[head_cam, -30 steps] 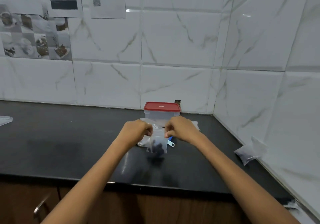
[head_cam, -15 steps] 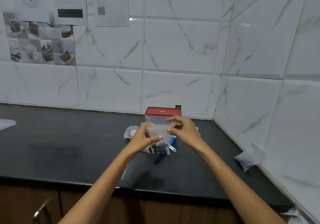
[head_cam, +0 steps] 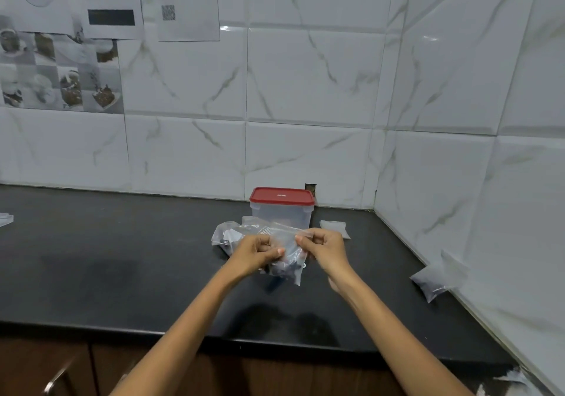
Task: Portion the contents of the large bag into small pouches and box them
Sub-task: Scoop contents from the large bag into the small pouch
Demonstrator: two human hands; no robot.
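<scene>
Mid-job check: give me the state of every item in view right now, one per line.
Small pouch: held up off the counter, dark contents at the bottom.
Left hand: pinching the pouch's top edge.
Right hand: pinching the pouch's top edge.
Box: upright, red lid on.
Large bag: crumpled on the counter behind the hands.
Filled pouch: lying against the right wall.
Flat pouch: lying beside the box.

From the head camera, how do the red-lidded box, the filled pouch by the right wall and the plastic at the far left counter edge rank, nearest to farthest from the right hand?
From the right hand:
1. Red-lidded box, just behind it, near the back wall.
2. Filled pouch, off to the right against the side wall.
3. Plastic piece, far across the counter at the left edge.
</scene>
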